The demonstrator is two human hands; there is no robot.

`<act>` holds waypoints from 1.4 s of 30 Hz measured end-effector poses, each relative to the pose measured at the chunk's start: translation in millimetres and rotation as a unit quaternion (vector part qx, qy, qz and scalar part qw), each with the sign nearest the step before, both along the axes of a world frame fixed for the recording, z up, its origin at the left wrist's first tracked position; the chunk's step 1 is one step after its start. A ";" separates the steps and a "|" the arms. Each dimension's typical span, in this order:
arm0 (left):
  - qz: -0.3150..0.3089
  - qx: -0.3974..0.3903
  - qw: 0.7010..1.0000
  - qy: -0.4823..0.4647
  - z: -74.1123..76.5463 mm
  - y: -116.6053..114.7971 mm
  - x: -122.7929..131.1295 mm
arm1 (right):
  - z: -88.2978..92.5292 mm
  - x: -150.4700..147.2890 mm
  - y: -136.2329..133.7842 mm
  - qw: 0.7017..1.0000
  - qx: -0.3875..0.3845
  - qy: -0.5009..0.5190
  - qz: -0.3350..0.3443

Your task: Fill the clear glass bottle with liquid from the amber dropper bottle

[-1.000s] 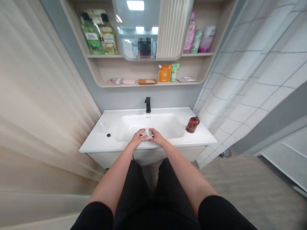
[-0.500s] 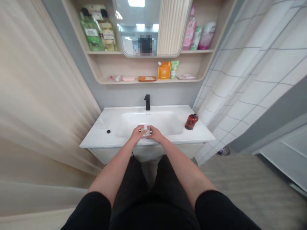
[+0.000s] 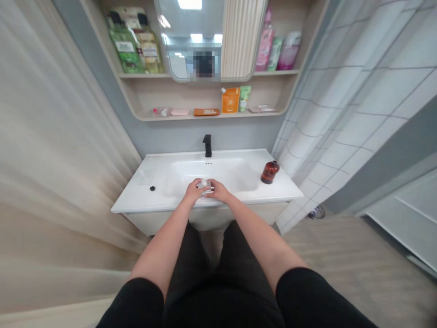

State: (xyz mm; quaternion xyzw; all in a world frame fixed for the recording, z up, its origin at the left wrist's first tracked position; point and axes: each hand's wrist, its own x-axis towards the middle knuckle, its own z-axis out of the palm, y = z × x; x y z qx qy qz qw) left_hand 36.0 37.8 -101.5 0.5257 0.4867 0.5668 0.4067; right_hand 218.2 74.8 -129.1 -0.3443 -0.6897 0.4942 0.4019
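Over the front edge of the white sink (image 3: 235, 175), my left hand (image 3: 194, 190) and my right hand (image 3: 217, 190) meet around a small clear container (image 3: 205, 184). The fingers of both hands are curled on it, one hand on each side. Something white shows at its top; its details are too small to tell. A brown-red bottle (image 3: 270, 172) without a visible cap stands on the counter at the right. On the left part of the counter lies a small black cap (image 3: 152, 188).
Behind the basin stands a black faucet (image 3: 207, 146). Above it, a wall shelf (image 3: 205, 117) holds an orange pouch (image 3: 231, 100), a green tube (image 3: 244, 98) and several bottles. A faint clear item (image 3: 146, 175) is on the left counter. Curtains hang on both sides.
The view has shifted slightly, so the shelf and counter appear a little further left. Both hands keep hold of the small clear container, with its white top a bit more visible.
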 end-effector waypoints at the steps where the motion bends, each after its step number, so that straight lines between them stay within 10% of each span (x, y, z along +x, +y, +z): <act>1: 0.003 0.003 1.000 -0.007 -0.2 -0.1 -0.7 | 0.1 -0.4 -0.2 1.000 0.000 0.001 0.000; 32: -0.031 0.022 0.999 -0.029 0.7 -1.0 -1.5 | 4.0 -0.2 -1.7 1.000 -0.004 -0.005 -0.023; 42: -0.108 0.084 0.974 0.179 54.5 5.4 -21.2 | 5.6 -1.2 -2.8 0.999 -0.009 0.005 -0.031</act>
